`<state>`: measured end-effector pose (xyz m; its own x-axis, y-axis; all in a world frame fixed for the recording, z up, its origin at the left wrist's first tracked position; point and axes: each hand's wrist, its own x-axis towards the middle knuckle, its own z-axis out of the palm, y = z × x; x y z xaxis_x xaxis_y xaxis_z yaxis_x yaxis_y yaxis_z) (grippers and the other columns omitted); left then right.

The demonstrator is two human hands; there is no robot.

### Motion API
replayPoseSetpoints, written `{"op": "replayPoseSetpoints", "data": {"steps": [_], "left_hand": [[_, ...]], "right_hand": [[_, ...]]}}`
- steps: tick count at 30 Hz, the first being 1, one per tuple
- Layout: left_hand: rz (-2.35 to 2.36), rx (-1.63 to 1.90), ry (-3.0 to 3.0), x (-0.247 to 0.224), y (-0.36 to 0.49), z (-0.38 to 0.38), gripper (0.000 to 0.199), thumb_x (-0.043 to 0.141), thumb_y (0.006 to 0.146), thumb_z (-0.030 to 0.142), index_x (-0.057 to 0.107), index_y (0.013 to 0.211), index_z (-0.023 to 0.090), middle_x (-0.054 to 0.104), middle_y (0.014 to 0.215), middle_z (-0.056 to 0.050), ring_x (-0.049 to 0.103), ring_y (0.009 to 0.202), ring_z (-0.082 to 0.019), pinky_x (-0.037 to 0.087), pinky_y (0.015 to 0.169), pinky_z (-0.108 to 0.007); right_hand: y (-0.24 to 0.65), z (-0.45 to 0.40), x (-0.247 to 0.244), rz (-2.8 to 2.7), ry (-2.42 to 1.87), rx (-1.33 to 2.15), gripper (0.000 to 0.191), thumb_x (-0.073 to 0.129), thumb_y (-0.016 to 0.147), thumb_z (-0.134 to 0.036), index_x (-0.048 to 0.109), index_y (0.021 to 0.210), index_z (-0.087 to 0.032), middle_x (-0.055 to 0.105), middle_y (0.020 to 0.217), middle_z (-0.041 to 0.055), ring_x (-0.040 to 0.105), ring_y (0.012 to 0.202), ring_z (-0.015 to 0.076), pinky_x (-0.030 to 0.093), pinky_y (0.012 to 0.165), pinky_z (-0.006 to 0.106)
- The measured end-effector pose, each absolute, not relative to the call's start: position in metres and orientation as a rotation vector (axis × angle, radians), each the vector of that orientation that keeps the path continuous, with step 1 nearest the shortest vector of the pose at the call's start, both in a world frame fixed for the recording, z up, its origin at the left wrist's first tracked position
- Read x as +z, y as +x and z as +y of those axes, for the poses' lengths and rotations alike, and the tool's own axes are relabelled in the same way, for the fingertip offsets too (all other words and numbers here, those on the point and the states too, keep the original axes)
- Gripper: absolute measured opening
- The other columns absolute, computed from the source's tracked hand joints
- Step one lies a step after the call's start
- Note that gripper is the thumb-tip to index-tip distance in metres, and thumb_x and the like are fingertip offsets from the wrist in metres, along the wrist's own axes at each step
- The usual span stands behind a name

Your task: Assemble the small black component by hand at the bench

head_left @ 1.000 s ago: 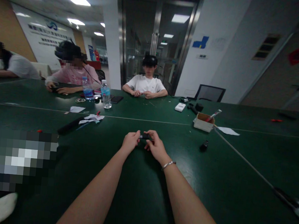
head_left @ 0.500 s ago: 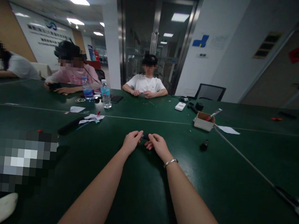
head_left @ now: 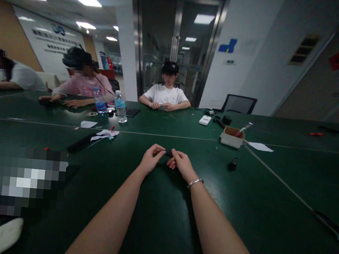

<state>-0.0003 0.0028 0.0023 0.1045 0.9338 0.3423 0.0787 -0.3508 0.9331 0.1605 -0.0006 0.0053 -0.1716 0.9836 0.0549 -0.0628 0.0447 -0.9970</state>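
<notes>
Over the dark green table, both hands meet at a small black piece (head_left: 168,153) with a pale tip at its left end. My left hand (head_left: 151,159) pinches that left tip between thumb and fingers. On the other side, my right hand (head_left: 182,165) grips the dark body, its lower fingers curled beneath. The piece is too small and partly covered for me to tell its kind. To the right of my hands lies a small black object (head_left: 232,164) with a shiny end.
A small open box (head_left: 232,140) holds a red item and a clear-looking stick. Two water bottles (head_left: 121,109) stand far left, near scraps of white paper (head_left: 105,135). A white object (head_left: 3,236) lies near left. Across the table sits a person (head_left: 166,93); others are at left.
The black piece and the fingers have shifted slightly up and to the right. The left fingers are raised a little more over the tip. Both hands keep hold.
</notes>
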Motion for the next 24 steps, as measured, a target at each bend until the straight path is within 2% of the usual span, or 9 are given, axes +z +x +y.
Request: {"op": "replayPoseSetpoints", "data": {"steps": [4,8,11,17,24], "left_hand": [[1.016,1.370,1.645,-0.0001,-0.0031,0.0062,0.019,0.063,0.076,0.030,0.062,0.091,0.017,0.063,0.091,-0.005,0.057,0.078,-0.014,0.045,0.063,-0.024],[1.016,1.390,1.607,-0.0022,-0.0043,0.0087,0.024,0.066,0.074,0.029,0.063,0.094,0.017,0.064,0.095,-0.007,0.059,0.080,-0.015,0.046,0.064,-0.025],[1.060,1.367,1.534,-0.0037,-0.0037,0.0094,0.028,0.067,0.073,0.036,0.063,0.091,0.016,0.065,0.087,-0.006,0.059,0.077,-0.016,0.046,0.059,-0.024],[1.214,1.265,1.491,-0.0065,-0.0041,0.0109,0.038,0.061,0.073,0.054,0.060,0.072,0.016,0.057,0.062,0.001,0.052,0.057,-0.012,0.042,0.053,-0.022],[1.366,1.174,1.598,-0.0014,-0.0042,0.0072,0.050,0.046,0.080,0.061,0.058,0.059,0.017,0.051,0.050,0.002,0.046,0.047,-0.011,0.033,0.049,-0.023]], "right_hand": [[0.1609,-0.0007,0.0047,-1.296,-1.033,1.294,0.044,0.059,0.077,-0.058,0.055,0.077,-0.015,0.064,0.054,0.0025,0.052,0.040,0.0081,0.039,0.040,0.018],[0.1622,0.0006,0.0020,-1.277,-1.022,1.274,0.044,0.063,0.073,-0.058,0.058,0.075,-0.014,0.062,0.057,0.0012,0.050,0.041,0.0073,0.038,0.040,0.019],[0.1638,0.0020,-0.0006,-1.267,-1.009,1.278,0.041,0.067,0.070,-0.054,0.061,0.077,-0.014,0.060,0.058,-0.0002,0.051,0.042,0.0071,0.038,0.040,0.019],[0.1666,0.0018,-0.0027,-1.287,-0.961,1.292,0.038,0.073,0.068,-0.038,0.065,0.096,-0.013,0.063,0.066,0.0007,0.057,0.053,0.0093,0.045,0.049,0.021],[0.1695,-0.0008,-0.0006,-1.383,-0.888,1.283,0.039,0.074,0.068,-0.028,0.065,0.104,-0.018,0.063,0.084,0.0017,0.061,0.061,0.0094,0.049,0.055,0.022]]}}
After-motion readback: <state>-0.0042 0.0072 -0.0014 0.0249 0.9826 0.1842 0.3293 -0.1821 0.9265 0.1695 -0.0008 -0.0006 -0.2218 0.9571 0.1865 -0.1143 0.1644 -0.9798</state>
